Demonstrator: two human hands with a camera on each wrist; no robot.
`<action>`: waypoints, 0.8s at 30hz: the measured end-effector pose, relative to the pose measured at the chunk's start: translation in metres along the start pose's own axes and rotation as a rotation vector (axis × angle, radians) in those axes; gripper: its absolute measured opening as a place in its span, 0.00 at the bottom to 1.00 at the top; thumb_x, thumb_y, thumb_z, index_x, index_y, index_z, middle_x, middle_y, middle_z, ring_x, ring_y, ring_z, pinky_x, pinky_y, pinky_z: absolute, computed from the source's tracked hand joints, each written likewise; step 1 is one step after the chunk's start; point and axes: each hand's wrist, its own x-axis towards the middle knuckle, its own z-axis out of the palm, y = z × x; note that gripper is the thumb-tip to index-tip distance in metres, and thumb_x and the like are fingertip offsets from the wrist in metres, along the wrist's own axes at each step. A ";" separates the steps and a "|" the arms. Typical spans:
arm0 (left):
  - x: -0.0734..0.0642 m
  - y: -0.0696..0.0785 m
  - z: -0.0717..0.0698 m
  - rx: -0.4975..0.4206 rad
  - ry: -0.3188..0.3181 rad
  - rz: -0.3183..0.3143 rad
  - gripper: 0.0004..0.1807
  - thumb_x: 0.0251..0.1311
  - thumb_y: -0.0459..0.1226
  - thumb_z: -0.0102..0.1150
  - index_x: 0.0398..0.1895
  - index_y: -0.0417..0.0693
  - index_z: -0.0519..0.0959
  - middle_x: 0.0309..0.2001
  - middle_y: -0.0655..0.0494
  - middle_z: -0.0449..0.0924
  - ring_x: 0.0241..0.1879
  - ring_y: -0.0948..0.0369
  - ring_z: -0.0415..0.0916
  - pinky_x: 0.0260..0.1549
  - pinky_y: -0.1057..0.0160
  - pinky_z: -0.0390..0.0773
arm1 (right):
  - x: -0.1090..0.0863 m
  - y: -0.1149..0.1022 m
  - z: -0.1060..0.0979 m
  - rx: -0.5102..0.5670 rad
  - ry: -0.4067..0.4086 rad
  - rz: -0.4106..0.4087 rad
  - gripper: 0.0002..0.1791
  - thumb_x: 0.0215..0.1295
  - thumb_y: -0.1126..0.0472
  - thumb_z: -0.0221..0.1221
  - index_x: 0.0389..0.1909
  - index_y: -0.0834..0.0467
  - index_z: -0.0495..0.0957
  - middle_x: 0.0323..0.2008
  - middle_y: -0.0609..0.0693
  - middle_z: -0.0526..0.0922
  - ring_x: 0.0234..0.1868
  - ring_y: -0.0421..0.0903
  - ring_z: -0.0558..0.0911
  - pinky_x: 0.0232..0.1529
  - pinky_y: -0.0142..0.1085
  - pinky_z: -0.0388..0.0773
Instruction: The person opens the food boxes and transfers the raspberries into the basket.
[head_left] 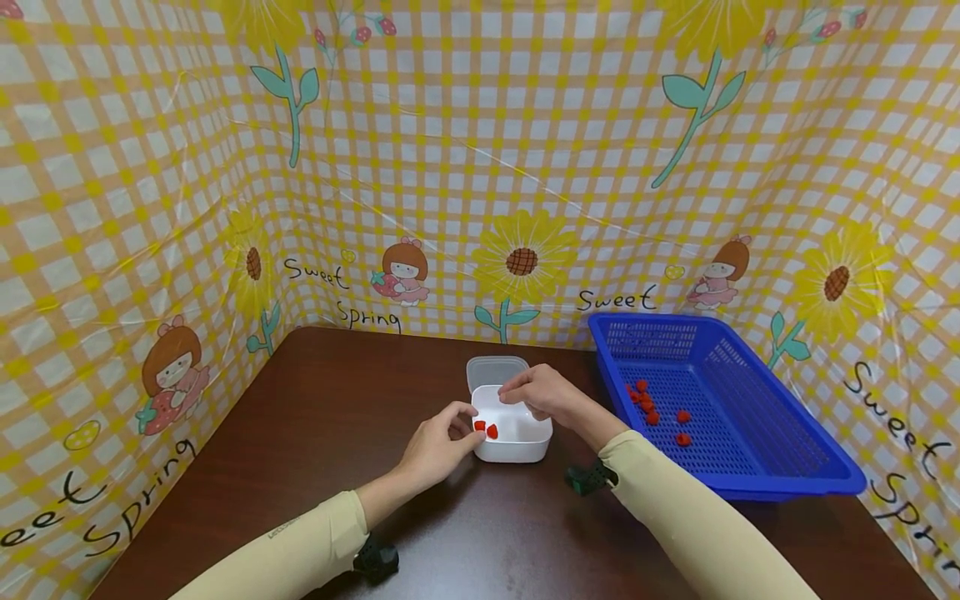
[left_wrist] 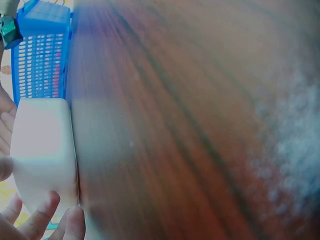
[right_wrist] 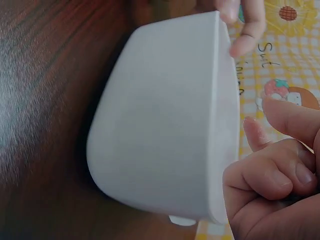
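A white lidded box [head_left: 513, 452] stands on the table with its lid [head_left: 495, 367] tipped back behind it. Two small red berry-like pieces [head_left: 492, 431] lie at its left inside. My left hand [head_left: 442, 437] holds the box at the left corner; in the left wrist view its fingers [left_wrist: 42, 215] are against the box's end wall. Over the box's back right part hovers my right hand [head_left: 543, 392]. In the right wrist view several fingers [right_wrist: 270, 180] curl toward the palm, thumb and index stretched out, and nothing shows between them.
A blue plastic basket [head_left: 780, 483] stands on the right, with several red pieces [head_left: 647, 404] on its floor, mostly toward the left. The dark wooden table [head_left: 360, 375] lies under everything. Patterned cloth [head_left: 450, 167] hangs close behind and on both sides.
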 end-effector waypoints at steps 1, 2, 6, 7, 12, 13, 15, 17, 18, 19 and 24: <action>0.000 0.000 0.000 0.001 0.001 0.000 0.19 0.63 0.47 0.66 0.55 0.56 0.78 0.35 0.65 0.83 0.38 0.64 0.80 0.36 0.60 0.75 | 0.000 0.000 0.003 0.006 -0.003 -0.002 0.17 0.66 0.63 0.64 0.53 0.68 0.82 0.10 0.42 0.56 0.13 0.38 0.51 0.16 0.31 0.53; 0.000 -0.001 0.000 0.001 0.001 0.001 0.19 0.63 0.47 0.66 0.55 0.56 0.78 0.35 0.65 0.83 0.38 0.64 0.80 0.36 0.60 0.75 | 0.001 0.000 0.005 0.015 -0.004 -0.002 0.17 0.66 0.63 0.64 0.52 0.68 0.82 0.10 0.42 0.55 0.13 0.38 0.51 0.16 0.31 0.53; 0.001 -0.002 0.001 0.010 0.005 -0.002 0.19 0.63 0.48 0.65 0.56 0.57 0.78 0.35 0.66 0.83 0.37 0.65 0.80 0.37 0.61 0.75 | 0.003 0.000 0.014 0.039 0.000 -0.008 0.16 0.65 0.64 0.64 0.51 0.68 0.83 0.10 0.42 0.54 0.13 0.38 0.50 0.17 0.30 0.52; 0.001 -0.003 0.001 0.011 0.006 -0.001 0.19 0.64 0.48 0.65 0.56 0.56 0.78 0.35 0.66 0.83 0.37 0.65 0.80 0.37 0.61 0.75 | 0.004 0.000 0.016 0.039 0.000 -0.011 0.16 0.65 0.64 0.64 0.51 0.68 0.83 0.09 0.42 0.54 0.13 0.38 0.50 0.17 0.30 0.53; 0.000 -0.002 0.001 0.013 0.012 0.003 0.18 0.63 0.47 0.65 0.55 0.57 0.78 0.34 0.67 0.82 0.37 0.66 0.79 0.36 0.62 0.75 | 0.011 0.005 0.025 0.035 0.008 -0.016 0.15 0.65 0.64 0.64 0.51 0.66 0.83 0.10 0.41 0.56 0.12 0.38 0.52 0.17 0.30 0.54; 0.000 -0.002 0.001 0.014 0.014 0.006 0.18 0.63 0.48 0.65 0.55 0.58 0.78 0.34 0.67 0.82 0.36 0.66 0.79 0.36 0.62 0.75 | 0.013 0.007 0.027 0.034 0.013 -0.013 0.15 0.65 0.64 0.64 0.51 0.66 0.83 0.10 0.41 0.57 0.12 0.37 0.52 0.17 0.30 0.54; 0.000 0.000 0.000 0.016 0.016 0.009 0.18 0.63 0.48 0.65 0.55 0.59 0.78 0.33 0.67 0.82 0.36 0.66 0.79 0.35 0.62 0.74 | 0.016 0.011 0.030 0.036 0.024 -0.005 0.14 0.65 0.64 0.65 0.49 0.65 0.84 0.11 0.42 0.60 0.12 0.37 0.53 0.16 0.30 0.55; -0.001 0.000 0.000 0.017 0.016 0.011 0.18 0.63 0.49 0.65 0.54 0.59 0.78 0.33 0.67 0.82 0.36 0.66 0.79 0.35 0.62 0.74 | 0.019 0.014 0.034 0.030 0.036 0.003 0.13 0.64 0.64 0.65 0.48 0.64 0.84 0.12 0.42 0.61 0.12 0.38 0.54 0.16 0.30 0.54; -0.001 0.000 0.000 0.016 0.015 0.009 0.17 0.63 0.49 0.65 0.54 0.60 0.78 0.33 0.68 0.82 0.36 0.66 0.79 0.35 0.62 0.74 | 0.020 0.016 0.036 0.014 0.042 0.003 0.13 0.63 0.64 0.65 0.47 0.63 0.85 0.12 0.43 0.61 0.12 0.38 0.54 0.16 0.30 0.54; -0.001 0.001 0.000 0.013 0.015 0.006 0.17 0.64 0.48 0.65 0.55 0.60 0.78 0.34 0.68 0.82 0.36 0.66 0.79 0.35 0.62 0.74 | 0.021 0.017 0.038 -0.009 0.051 0.002 0.12 0.63 0.63 0.66 0.46 0.62 0.85 0.13 0.43 0.63 0.12 0.38 0.54 0.16 0.30 0.54; -0.001 -0.001 0.000 0.010 0.016 0.004 0.18 0.64 0.49 0.65 0.56 0.60 0.78 0.34 0.67 0.82 0.36 0.66 0.79 0.36 0.62 0.75 | 0.023 0.019 0.044 -0.129 0.110 0.020 0.08 0.58 0.60 0.70 0.39 0.56 0.89 0.13 0.43 0.66 0.10 0.38 0.56 0.15 0.30 0.55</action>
